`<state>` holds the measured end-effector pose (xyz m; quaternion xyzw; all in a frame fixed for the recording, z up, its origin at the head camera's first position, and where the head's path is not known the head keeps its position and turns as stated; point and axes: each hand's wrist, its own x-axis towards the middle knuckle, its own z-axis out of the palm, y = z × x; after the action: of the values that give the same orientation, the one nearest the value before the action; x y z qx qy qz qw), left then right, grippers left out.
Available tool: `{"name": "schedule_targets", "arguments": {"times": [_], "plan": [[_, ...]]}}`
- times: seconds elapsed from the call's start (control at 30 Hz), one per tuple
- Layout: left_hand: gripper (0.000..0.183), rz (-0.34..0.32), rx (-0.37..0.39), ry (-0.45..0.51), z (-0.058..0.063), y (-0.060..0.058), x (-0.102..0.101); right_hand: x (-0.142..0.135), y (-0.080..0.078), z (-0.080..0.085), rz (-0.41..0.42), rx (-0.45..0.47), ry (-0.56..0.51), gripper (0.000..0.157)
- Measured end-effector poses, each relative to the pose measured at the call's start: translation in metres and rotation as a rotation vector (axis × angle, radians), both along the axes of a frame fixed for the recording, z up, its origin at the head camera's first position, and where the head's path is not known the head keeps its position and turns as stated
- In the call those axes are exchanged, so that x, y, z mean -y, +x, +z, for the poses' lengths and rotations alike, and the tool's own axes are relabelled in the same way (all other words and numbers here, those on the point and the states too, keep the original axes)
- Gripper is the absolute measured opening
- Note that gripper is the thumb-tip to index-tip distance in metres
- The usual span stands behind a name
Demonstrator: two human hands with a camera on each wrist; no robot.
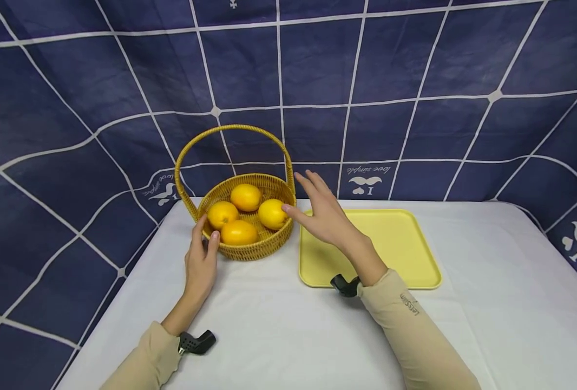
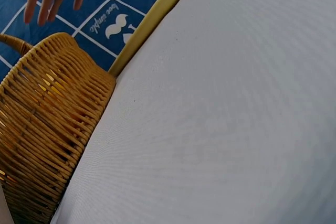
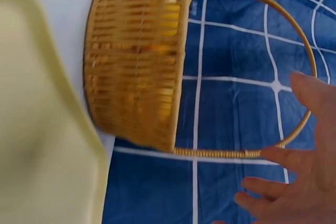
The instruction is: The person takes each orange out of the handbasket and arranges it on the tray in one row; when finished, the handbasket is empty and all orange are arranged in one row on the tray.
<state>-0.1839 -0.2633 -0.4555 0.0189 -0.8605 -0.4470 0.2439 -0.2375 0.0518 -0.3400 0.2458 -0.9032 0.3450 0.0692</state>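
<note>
A round woven basket point(image 1: 256, 252) with a tall arched handle stands on the table and holds several yellow lemons point(image 1: 239, 233). At its left front side is my left hand point(image 1: 202, 269), fingers extended along the rim and thumb near the front lemon; whether they press on the basket cannot be made out. My right hand point(image 1: 325, 216) hovers right of the basket, over the tray's left part, fingers spread and holding nothing. In the right wrist view this hand point(image 3: 299, 177) is beside the handle point(image 3: 294, 17), apart from the lemons. The left wrist view shows mostly the basket's wall point(image 2: 47, 114).
A shallow yellow tray point(image 1: 391, 249) lies right of the basket, close to it. White cloth point(image 1: 288, 325) covers the table. Behind and at the sides hangs a dark blue curtain point(image 1: 317, 65) with white lines. Each wrist wears a black camera mount point(image 1: 198, 342).
</note>
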Motion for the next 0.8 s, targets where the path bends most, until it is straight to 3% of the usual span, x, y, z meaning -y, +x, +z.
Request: {"name": "schedule_targets", "arguments": {"times": [0.23,0.47,0.8], "plan": [[0.057,-0.001,-0.013,0.012,-0.001,-0.001,-0.004,0.013,0.004,-0.015,0.027,0.017,-0.067,0.081],[0.057,0.006,-0.013,0.015,0.001,-0.001,-0.001,0.033,0.008,-0.025,0.076,-0.008,-0.063,0.081],[0.057,-0.005,-0.001,0.013,0.002,-0.002,0.002,0.047,0.014,-0.028,0.102,0.016,-0.076,0.078]]}}
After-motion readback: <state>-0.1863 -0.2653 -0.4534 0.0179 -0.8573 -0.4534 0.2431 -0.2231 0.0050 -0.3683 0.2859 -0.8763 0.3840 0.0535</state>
